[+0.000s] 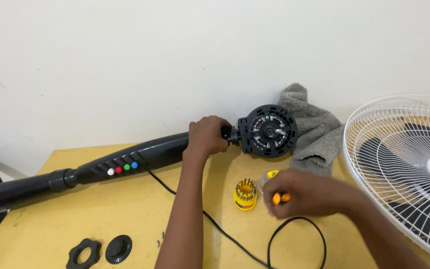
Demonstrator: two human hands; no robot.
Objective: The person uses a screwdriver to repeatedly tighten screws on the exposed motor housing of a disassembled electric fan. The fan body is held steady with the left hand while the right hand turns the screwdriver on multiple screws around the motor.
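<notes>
Left grip (206,137) clenched round fan neck (145,155) beside motor (268,131); right grip (299,195) grasping orange screwdriver (280,198).

Black fan stand (125,160) lies flat along the wall — bare motor (268,131) facing up; orange-handled screwdriver (279,198) held just right of yellow bit holder (245,194).

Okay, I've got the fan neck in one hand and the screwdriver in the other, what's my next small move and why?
Probably bring the right hand with the orange-handled screwdriver up to the exposed motor. The left hand already grips the fan neck beside the motor, steadying it, while the tool sits low over the table, apart from the motor.
</notes>
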